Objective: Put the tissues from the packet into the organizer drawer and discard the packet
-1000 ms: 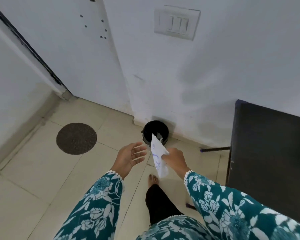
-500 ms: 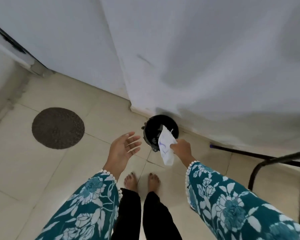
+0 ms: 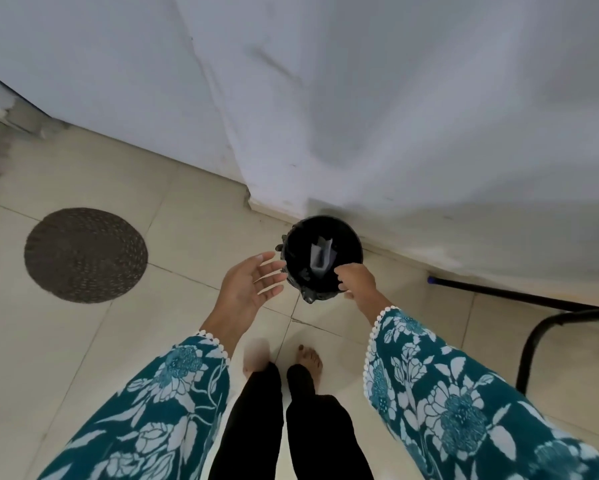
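The white tissue packet (image 3: 320,259) is inside the small black bin (image 3: 322,223) that stands on the floor against the wall. It looks blurred and is just clear of my fingers. My right hand (image 3: 356,284) hovers over the bin's near right rim, back up, fingers loosely spread and pointing down, holding nothing. Just left of the bin, my left hand (image 3: 247,289) is held palm up with its fingers apart and empty. The organizer drawer and the tissues are not in view.
A round dark mat (image 3: 85,254) lies on the tiled floor to the left. Black metal chair legs (image 3: 547,327) stand at the right. The white wall (image 3: 395,116) rises right behind the bin. My bare feet (image 3: 308,356) are just short of the bin.
My right hand has carried the packet forward over the bin and let it go; the packet now sits inside. The view has tilted further down, and my left hand has stayed open.
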